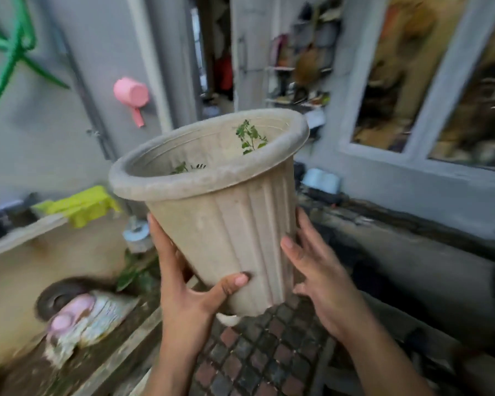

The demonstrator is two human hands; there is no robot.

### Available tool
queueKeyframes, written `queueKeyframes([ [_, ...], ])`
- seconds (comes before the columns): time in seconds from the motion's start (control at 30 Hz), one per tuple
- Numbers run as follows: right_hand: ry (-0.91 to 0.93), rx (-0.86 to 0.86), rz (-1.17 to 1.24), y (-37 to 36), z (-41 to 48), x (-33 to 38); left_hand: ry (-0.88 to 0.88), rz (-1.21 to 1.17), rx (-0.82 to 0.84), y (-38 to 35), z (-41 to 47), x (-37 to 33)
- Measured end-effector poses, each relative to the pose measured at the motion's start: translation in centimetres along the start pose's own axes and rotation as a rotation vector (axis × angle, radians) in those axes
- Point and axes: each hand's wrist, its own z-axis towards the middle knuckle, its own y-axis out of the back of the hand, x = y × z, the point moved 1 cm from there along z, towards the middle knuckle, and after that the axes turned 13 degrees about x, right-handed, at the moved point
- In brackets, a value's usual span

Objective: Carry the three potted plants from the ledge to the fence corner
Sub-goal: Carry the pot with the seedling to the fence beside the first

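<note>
A tall beige ribbed pot (229,218) with a thick rolled rim is held up in the air in front of me, tilted slightly. Small green sprigs (250,135) poke up inside it. My left hand (192,287) grips its lower left side, thumb across the front. My right hand (320,270) presses flat against its lower right side. The pot's base is partly hidden behind my left thumb. No other potted plant is clearly visible.
A grey wall with a pink scoop (132,95) and green hose (12,50) is at left. An open doorway (215,52) is straight ahead, a window (429,81) at right. Patterned tiles (263,352) lie below. A low ledge (26,235) with a yellow-green cloth (83,205) runs at left.
</note>
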Motion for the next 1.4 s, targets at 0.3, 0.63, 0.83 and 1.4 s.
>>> queueKeyframes([
  [0.3, 0.209, -0.443, -0.087, 10.7, -15.9, 8.2, -0.092, -0.062, 0.389, -18.0, -0.2, -7.8],
  [0.63, 0.449, -0.843, -0.231, 22.8, -36.6, 14.6, -0.229, -0.378, 0.681, -41.7, -8.7, -15.4],
  [0.83, 0.510, -1.101, -0.306, 27.4, -50.1, 15.0, -0.251, -0.565, 0.944, -54.0, -16.2, -18.6],
  [1.4, 0.430, -1.886, -0.521, 31.4, -81.2, 11.4, -0.199, -0.902, 1.763, -81.7, -43.3, -24.2],
])
